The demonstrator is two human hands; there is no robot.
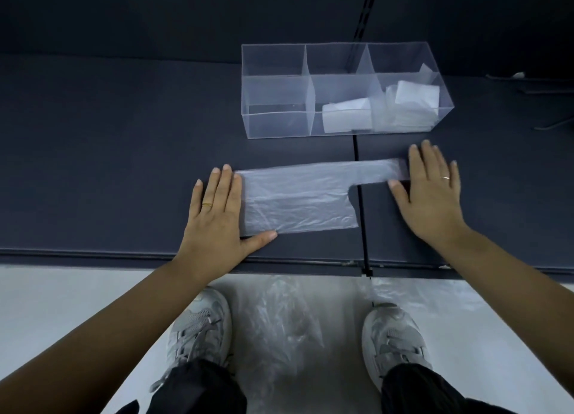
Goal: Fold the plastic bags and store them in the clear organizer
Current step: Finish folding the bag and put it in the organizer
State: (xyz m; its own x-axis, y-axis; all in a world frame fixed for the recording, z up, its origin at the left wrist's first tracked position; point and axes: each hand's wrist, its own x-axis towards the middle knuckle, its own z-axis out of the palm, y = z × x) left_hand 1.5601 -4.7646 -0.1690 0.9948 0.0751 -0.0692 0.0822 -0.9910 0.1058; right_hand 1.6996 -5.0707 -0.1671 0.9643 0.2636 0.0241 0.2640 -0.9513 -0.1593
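The plastic bag [298,202] lies flattened on the table [124,134], just in front of the clear organizer [276,125], with its handle strip running to the right across the seam between two table panels. The left hand [217,208] rests flat, fingers straight, on the bag's left end; the right hand [431,193] is likewise released and flat, its thumb on the handle tip (this end is slightly blurred). Neither hand grasps anything. Probable faults: the thin film may cling to a lifting palm and pull the layers askew; the strip may snag in the seam; trapped air may let a fold spring open. Organizer contents: the left compartment appears empty, the middle compartment holds one folded bag [346,115], and the right compartment holds several folded bags [410,103], loosely stacked. An overfilled right compartment may let bundles unfold. Loose bags [279,320] lie on the floor below.
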